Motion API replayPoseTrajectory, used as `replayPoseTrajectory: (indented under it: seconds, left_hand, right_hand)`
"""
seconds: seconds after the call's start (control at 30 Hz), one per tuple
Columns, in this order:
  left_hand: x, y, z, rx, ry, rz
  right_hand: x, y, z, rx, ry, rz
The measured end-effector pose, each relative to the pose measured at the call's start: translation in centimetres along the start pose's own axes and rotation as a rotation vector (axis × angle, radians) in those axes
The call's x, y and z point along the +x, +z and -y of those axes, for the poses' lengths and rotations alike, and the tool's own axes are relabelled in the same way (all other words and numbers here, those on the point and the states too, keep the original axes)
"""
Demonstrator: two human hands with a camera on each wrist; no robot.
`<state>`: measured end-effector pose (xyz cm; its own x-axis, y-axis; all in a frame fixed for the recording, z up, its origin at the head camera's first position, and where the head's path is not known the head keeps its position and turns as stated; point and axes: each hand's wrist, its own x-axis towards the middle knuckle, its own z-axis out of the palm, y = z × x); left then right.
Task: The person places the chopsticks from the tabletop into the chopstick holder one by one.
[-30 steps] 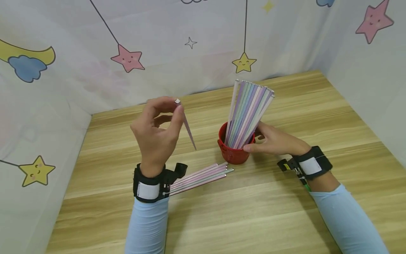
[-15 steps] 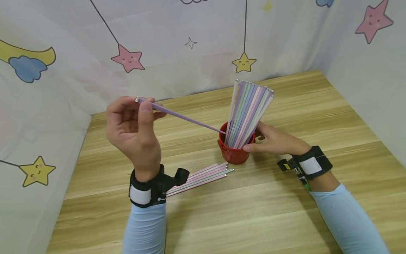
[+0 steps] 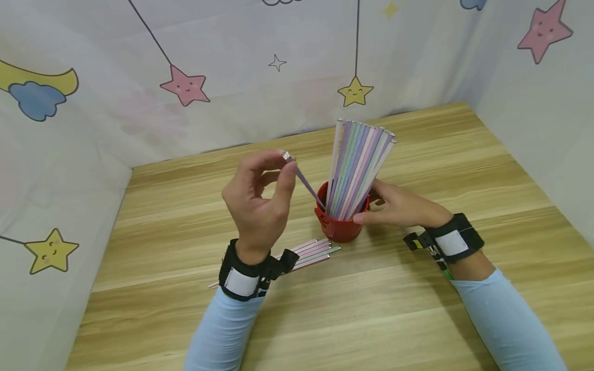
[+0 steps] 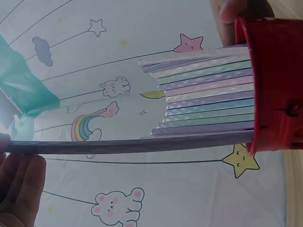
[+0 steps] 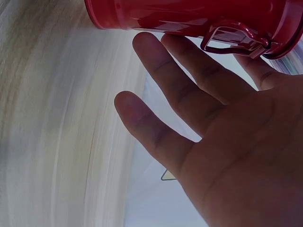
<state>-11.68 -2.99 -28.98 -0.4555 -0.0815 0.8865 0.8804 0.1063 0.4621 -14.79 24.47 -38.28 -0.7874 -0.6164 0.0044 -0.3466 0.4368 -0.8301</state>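
My left hand pinches the top end of a slim purple stick between thumb and fingers. Its top has a sparkly, gem-like tip. The stick slants down to the right, its lower end inside the left rim of a small red metal bucket. Several pastel sticks with the same sparkly ends stand leaning in the bucket; the left wrist view shows their shiny surface. My right hand holds the bucket from the right, thumb at the front rim and fingers behind. The right wrist view shows the bucket's wire handle beside the fingers.
Several loose pastel sticks lie on the wooden table in front of the bucket, partly hidden by the left wrist strap. A white cloth backdrop with printed stars closes off the back and sides.
My left hand swung left, tilting the purple stick toward the bucket, then came back right, bringing it steeper with its lower end in the bucket. My right hand stays at the bucket.
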Motion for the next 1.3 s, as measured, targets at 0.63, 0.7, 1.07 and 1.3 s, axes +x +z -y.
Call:
replayPoseTrajectory:
  seconds: [0.63, 0.7, 1.07, 1.3]
  left_hand:
    - [-3.4, 1.4, 5.0, 0.291, -0.245, 0.345]
    - [-3.4, 1.2, 5.2, 0.33, -0.251, 0.387]
    - [-2.8, -0.9, 5.6, 0.592, -0.514, 0.907]
    - [-3.8, -0.8, 6.0, 0.674, -0.687, 1.306]
  right_hand:
    - [-0.1, 0.3, 0.1, 0.042, -0.008, 0.019]
    - [-0.1, 0.2, 0.1, 0.043, -0.01, 0.022]
    - [0.0, -0.2, 0.0, -0.031, -0.032, 0.013]
    - [0.0, -0.2, 0.1, -0.04, -0.056, 0.017]
